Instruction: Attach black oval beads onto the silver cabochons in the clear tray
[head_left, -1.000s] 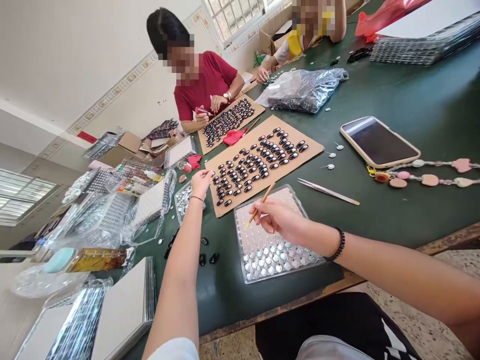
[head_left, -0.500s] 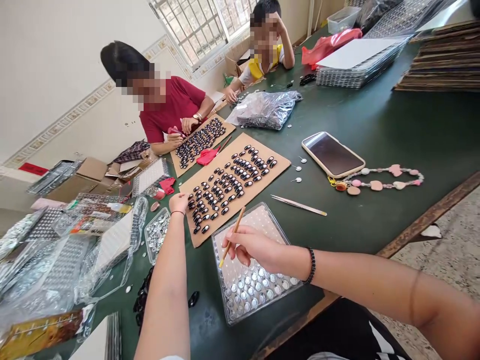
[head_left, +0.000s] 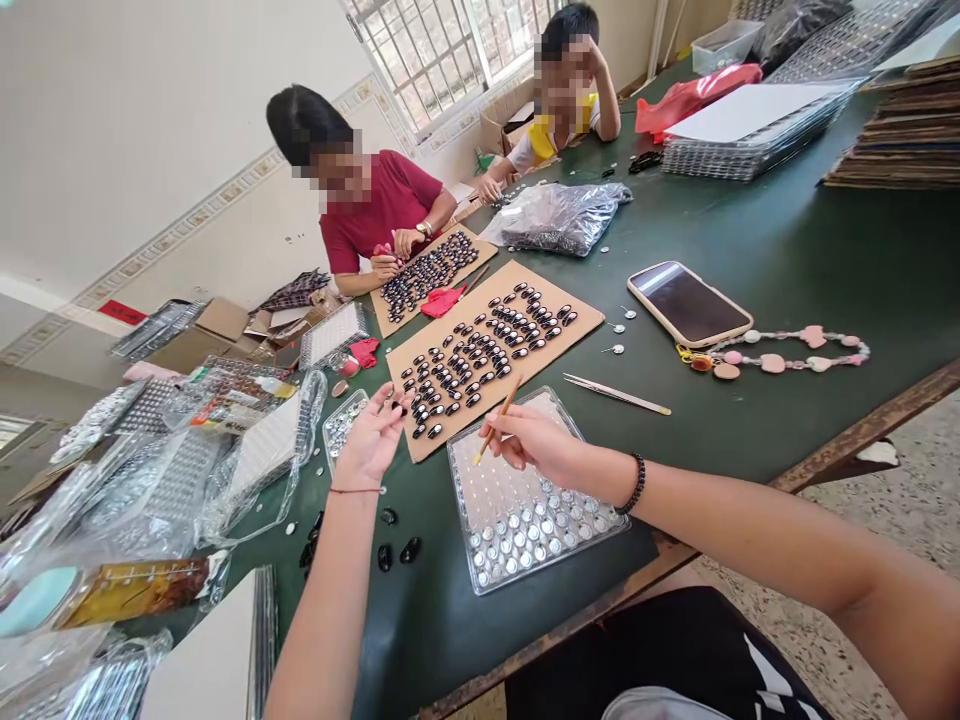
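My left hand (head_left: 375, 432) is turned palm up at the near left corner of a cardboard sheet (head_left: 581, 310), its fingers pinching a small black oval piece (head_left: 400, 404). Rows of glossy black oval pieces with pale centres (head_left: 480, 362) lie on that cardboard. In my right hand (head_left: 538, 440) is a thin wooden stick (head_left: 507, 405), its yellow tip pointing down to the left. The stick is over a clear plastic tray (head_left: 517, 575), whose near half holds rows of round silvery pieces (head_left: 525, 530). A few loose black pieces (head_left: 410, 549) lie between my left forearm and the tray.
Tweezers (head_left: 619, 394), a phone (head_left: 690, 305) with a beaded strap and a few small white discs (head_left: 618, 349) lie to the right. A box of small parts (head_left: 343, 425) and plastic packaging (head_left: 150, 500) crowd the left. Two people sit across, one handling a second cardboard sheet (head_left: 386, 322).
My left hand has drawn back from the cardboard's left edge and turned palm up, with a black piece in its fingers. My right hand still holds the stick over the tray. The view has shifted.
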